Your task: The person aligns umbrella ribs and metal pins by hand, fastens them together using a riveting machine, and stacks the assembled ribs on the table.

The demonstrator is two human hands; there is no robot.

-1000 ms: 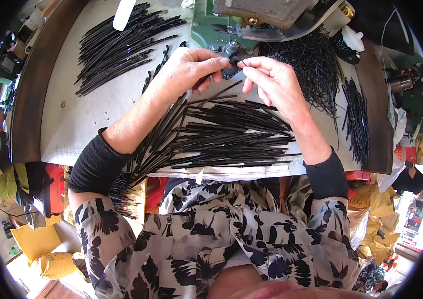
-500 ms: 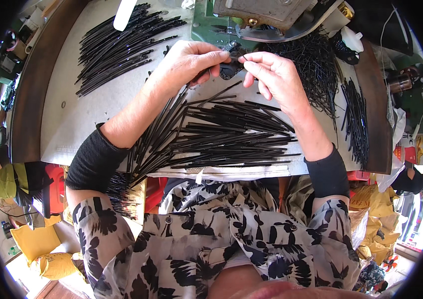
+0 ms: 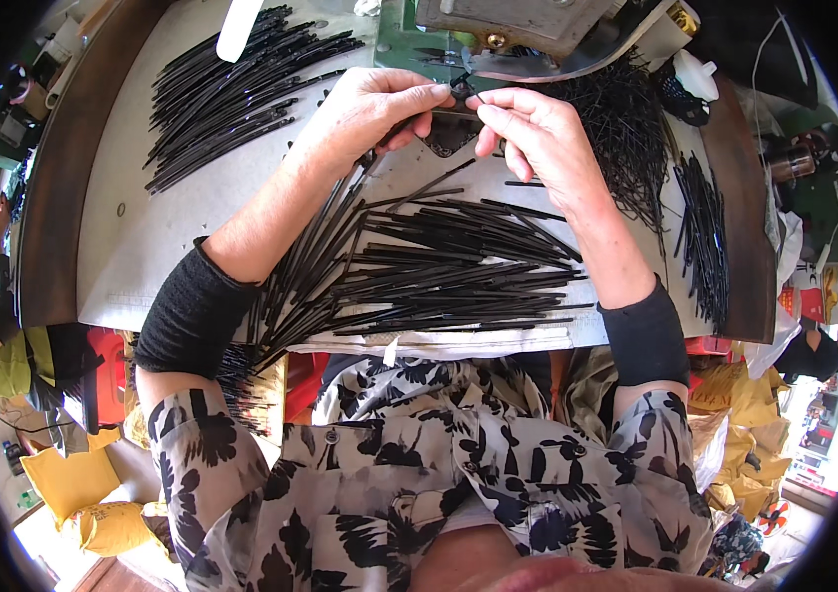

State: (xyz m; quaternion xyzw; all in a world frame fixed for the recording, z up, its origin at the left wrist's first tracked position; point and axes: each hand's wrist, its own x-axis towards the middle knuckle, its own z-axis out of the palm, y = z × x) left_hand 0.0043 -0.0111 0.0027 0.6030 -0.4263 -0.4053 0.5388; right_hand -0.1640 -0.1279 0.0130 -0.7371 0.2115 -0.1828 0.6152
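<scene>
At the far middle of the table, my left hand [image 3: 374,111] is closed, thumb against fingers, on a narrow black strap whose end is largely hidden by the fingers. Just to its right, my right hand [image 3: 542,133] pinches a small dark end between thumb and forefinger; its other fingers are loosely curled. Both pinches meet in front of the sewing machine [image 3: 512,25], close to its dark needle area. Below my hands lies a wide pile of black straps [image 3: 458,257], some running up toward my left wrist.
Another stack of black straps [image 3: 231,94] lies at the far left of the pale tabletop [image 3: 128,252]. A tangled black heap [image 3: 616,138] sits right of the machine, with a smaller strap bundle [image 3: 703,242] beyond it. Brown raised edges [image 3: 49,217] border the table. Yellow bags [image 3: 744,434] stand at right.
Both hands have shifted slightly farther away, toward the machine, and their fingertips are closer together. The pinches stay closed. The strap piles look the same.
</scene>
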